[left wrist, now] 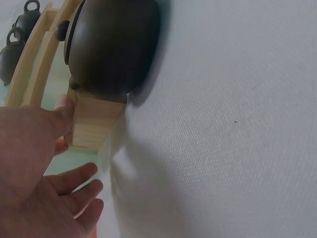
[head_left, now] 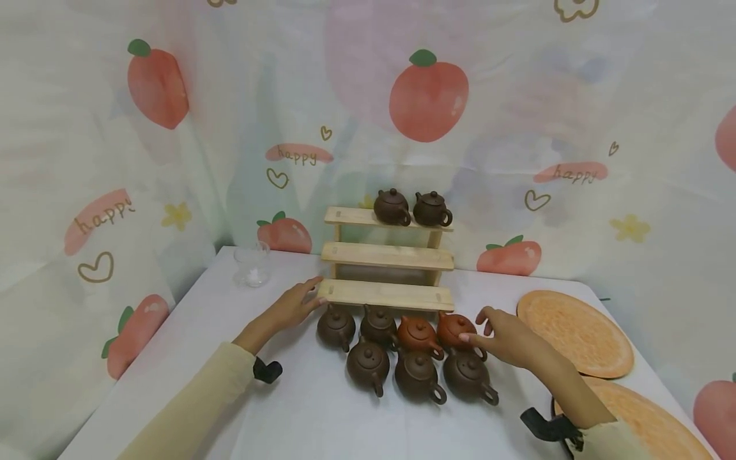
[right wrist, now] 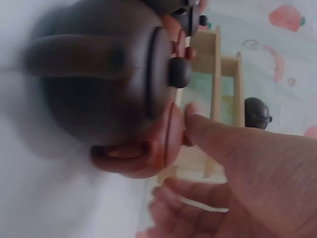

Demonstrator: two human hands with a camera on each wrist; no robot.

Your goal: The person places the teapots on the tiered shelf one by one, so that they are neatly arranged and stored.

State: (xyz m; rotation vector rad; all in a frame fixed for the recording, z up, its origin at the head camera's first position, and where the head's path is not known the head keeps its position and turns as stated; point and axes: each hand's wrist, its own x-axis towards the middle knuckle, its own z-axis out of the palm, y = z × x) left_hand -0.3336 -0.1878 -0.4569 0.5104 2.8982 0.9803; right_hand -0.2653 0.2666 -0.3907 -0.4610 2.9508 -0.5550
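Reaching with loosely spread, empty fingers, right hand (head_left: 506, 342) touching the reddish-brown teapot (head_left: 455, 327) at the row's right end, left hand (head_left: 293, 305) flat-fingered against the wooden stepped rack (head_left: 384, 294).

The head camera looks forward and down from behind both forearms, far enough back to take in the whole white cloth-covered table (head_left: 322, 415), the three-tiered pale wooden step shelf (head_left: 386, 257) and the fruit-printed curtain (head_left: 172, 160) behind it. The left wrist camera sits very near the tabletop, turned on its side, facing along the left hand (left wrist: 34, 168) toward the left end of the shelf's lowest step, which the head view also shows. The right wrist camera is closer still, also rolled sideways and blurred, looking past the right hand (right wrist: 237, 168) at the reddish-brown clay teapot (right wrist: 143, 148), shared with the head view.
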